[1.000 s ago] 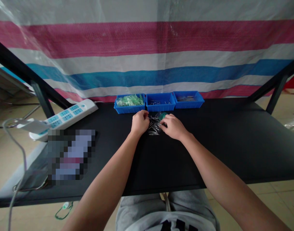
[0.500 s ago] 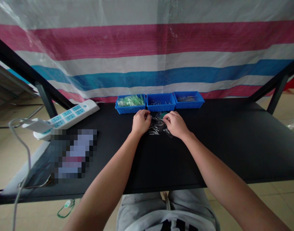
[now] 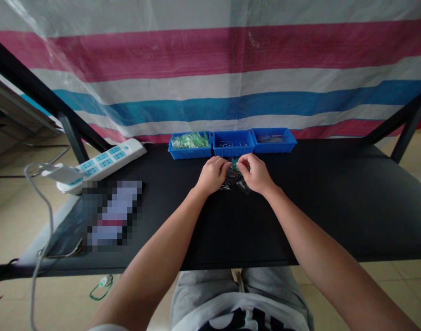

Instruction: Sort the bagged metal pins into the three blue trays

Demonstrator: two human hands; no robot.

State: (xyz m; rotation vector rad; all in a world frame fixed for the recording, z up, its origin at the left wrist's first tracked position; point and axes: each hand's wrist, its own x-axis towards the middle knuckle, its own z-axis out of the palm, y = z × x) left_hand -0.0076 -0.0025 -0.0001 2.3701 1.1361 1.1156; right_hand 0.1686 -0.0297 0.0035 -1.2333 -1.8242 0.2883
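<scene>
The left hand (image 3: 214, 175) and right hand (image 3: 256, 174) are facing each other in front of the middle blue bin (image 3: 233, 151), fingers curling in towards the thumbs; whether they are grasping anything, I cannot tell. Metal pins (image 3: 226, 185) are lying in front of that bin, partly hiding under the left hand. A see-through bag (image 3: 244, 185) is resting in front of the bin too, beside the right hand; a green piece (image 3: 234, 164) is showing only partly between the fingers.

The black table (image 3: 344, 207) is stretching well right of the middle bin, its front edge running before the grey trousers (image 3: 203, 287). The left bin (image 3: 190, 153) and right bin (image 3: 275, 147) are flanking it, the right one's contents blurring. Far left of it, a white power strip (image 3: 105, 161) is slanting; left and nearer the person, a pixelated patch (image 3: 115, 214) is masking something. Behind it, a striped sheet (image 3: 210, 59) is bounding the rear.
</scene>
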